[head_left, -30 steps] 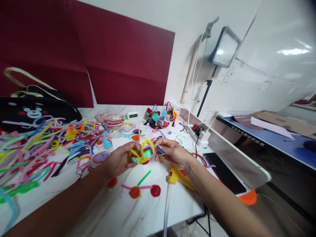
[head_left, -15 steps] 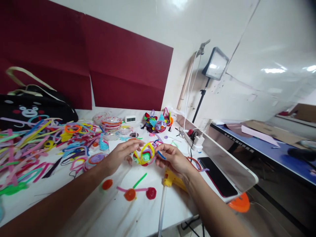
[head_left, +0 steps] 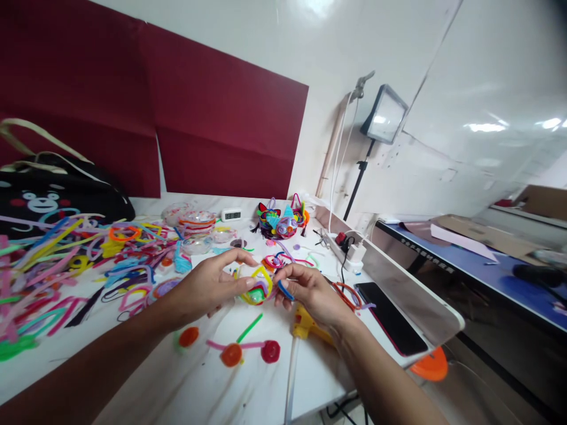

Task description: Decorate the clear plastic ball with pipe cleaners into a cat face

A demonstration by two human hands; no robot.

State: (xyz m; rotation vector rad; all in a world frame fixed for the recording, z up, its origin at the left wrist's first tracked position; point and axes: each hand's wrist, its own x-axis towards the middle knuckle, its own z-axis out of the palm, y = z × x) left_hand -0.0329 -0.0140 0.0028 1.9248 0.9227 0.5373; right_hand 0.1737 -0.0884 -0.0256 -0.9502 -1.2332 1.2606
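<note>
My left hand (head_left: 224,283) is closed on a clear round ball (head_left: 257,288) trimmed with yellow, purple, red and green pipe cleaners. A blue pipe cleaner piece (head_left: 286,290) is pinched between the fingertips of my right hand (head_left: 305,289), close to the ball's right side. Below them on the table lie a pink pipe cleaner (head_left: 252,345), a short green one (head_left: 250,328), an orange coil (head_left: 231,355), a red coil (head_left: 270,352) and another orange coil (head_left: 189,336). Beneath my right hand rests a yellow glue gun (head_left: 303,324) with a glue stick (head_left: 290,372).
Loose pipe cleaners (head_left: 48,265) pile up at the left before a black bag (head_left: 66,192). Decorated balls (head_left: 283,221) and a small clock (head_left: 231,215) stand at the back. On the right are a power strip (head_left: 348,254) and a phone (head_left: 390,319).
My left thumb has come over the front of the ball, and the ball has turned slightly. My right hand keeps the blue piece beside it. The view has shifted a little.
</note>
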